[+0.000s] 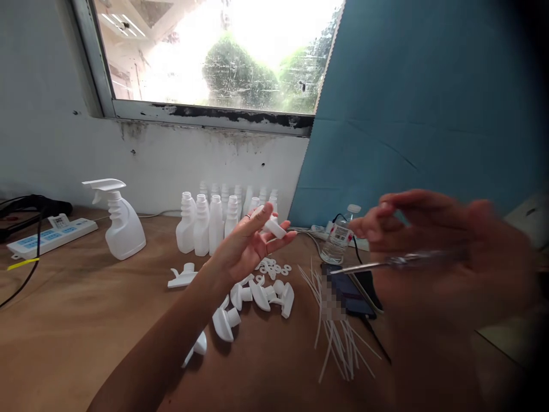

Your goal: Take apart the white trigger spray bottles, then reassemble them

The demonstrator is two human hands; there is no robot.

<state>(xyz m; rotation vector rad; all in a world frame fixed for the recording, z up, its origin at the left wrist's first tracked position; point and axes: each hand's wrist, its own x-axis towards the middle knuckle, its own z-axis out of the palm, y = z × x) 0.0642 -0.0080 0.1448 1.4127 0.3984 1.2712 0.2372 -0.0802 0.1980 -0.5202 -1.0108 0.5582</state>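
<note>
L hand (pixel 249 246) is gripping a white trigger-spray head (pixel 277 229) palm-up, prob. angling it toward the R hand (pixel 446 286), which is gripping a slim metal tool (pixel 364 267).

Assembly workshop; grouped white bottles (pixel 215 223); loose spray heads (pixel 261 294); thin tubes (pixel 338 343); stained wall (pixel 150 149)

White plastic piece (pixel 275 227): in left grip (pixel 246 246), tilted, stubby cylindrical end toward lower right, rest partly hidden. Thin metal tool (pixel 364 267): shiny shaft, near-horizontal in right grip (pixel 441 280), handle blurred, tip pointing left.
</note>
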